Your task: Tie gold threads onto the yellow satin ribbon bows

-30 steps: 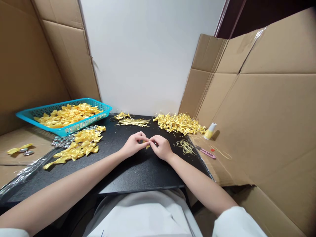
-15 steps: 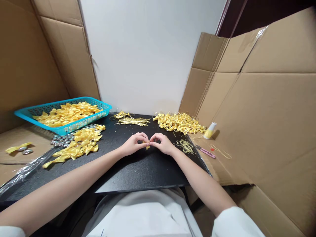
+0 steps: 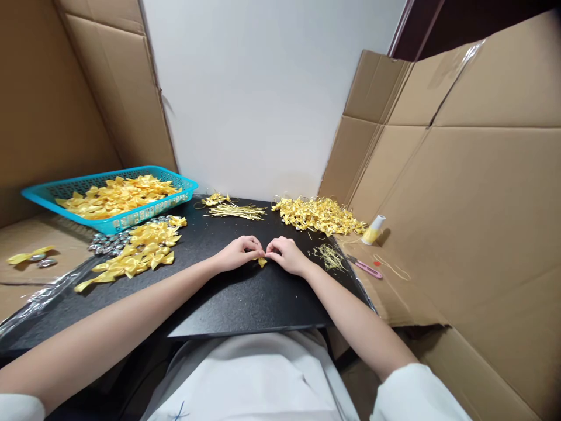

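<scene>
My left hand (image 3: 242, 253) and my right hand (image 3: 287, 255) meet above the middle of the black table. Both have thumb and fingertips pinched together at a small yellow ribbon bow (image 3: 262, 262). Only a lower tip of the bow shows below the fingers; the rest is hidden. Any cord in the pinch is too small to make out. Beyond the hands lies a bundle of straight gold cords (image 3: 236, 211). A heap of yellow bows with cord loops (image 3: 318, 215) is at the back right, and cord scraps (image 3: 328, 256) lie right of my right hand.
A blue basket (image 3: 118, 223) of yellow bows stands at the back left. In front are loose bows (image 3: 135, 257) and silvery beads (image 3: 107, 242). On cardboard at right are a thread cone (image 3: 373, 230) and a pink-handled cutter (image 3: 367, 268). Cardboard walls (image 3: 482, 193) flank the table (image 3: 245, 304).
My fingertips have closed in a little around the bow, and its tip shows slightly lower. The camera view has shifted slightly; the piles and basket stay as they were.
</scene>
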A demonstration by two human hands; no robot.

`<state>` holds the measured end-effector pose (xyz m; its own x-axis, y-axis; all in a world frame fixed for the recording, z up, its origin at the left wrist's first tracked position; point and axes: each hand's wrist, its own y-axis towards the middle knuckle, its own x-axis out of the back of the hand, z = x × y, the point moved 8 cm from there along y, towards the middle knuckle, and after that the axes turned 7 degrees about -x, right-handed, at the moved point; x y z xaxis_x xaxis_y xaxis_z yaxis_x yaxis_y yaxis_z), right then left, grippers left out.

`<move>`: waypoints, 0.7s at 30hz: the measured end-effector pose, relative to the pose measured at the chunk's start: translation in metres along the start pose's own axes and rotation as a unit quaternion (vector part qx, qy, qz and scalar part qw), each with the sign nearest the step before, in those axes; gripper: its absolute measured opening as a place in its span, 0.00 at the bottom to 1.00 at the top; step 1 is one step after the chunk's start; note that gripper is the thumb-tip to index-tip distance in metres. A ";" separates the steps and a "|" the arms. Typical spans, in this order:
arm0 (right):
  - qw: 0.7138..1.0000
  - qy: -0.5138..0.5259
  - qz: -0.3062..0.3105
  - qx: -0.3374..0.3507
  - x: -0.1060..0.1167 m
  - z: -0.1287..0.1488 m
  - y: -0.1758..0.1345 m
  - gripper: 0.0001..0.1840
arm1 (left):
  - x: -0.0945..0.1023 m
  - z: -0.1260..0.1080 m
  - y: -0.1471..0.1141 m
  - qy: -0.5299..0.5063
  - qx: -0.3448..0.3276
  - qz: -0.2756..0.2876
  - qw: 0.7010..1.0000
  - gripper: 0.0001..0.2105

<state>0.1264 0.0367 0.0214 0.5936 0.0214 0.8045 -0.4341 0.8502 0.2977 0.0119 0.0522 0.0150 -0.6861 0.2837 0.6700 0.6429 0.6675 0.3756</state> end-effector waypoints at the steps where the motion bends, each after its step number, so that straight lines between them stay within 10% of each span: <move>1: 1.000 -0.002 -0.003 0.000 0.000 0.000 0.000 0.04 | 0.000 0.002 0.000 -0.007 0.010 -0.006 1.000 0.13; 8: 1.000 -0.014 -0.014 -0.004 0.000 -0.002 0.001 0.04 | 0.006 0.014 -0.002 -0.032 0.067 -0.059 0.996 0.12; 21: 0.999 -0.021 -0.031 -0.013 0.001 -0.004 0.002 0.03 | 0.007 -0.016 0.012 0.206 -0.028 0.009 0.978 0.12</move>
<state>0.1282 0.0408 0.0208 0.5896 -0.0542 0.8059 -0.3786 0.8628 0.3350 0.0196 0.0511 0.0344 -0.4865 -0.0134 0.8736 0.6793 0.6230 0.3879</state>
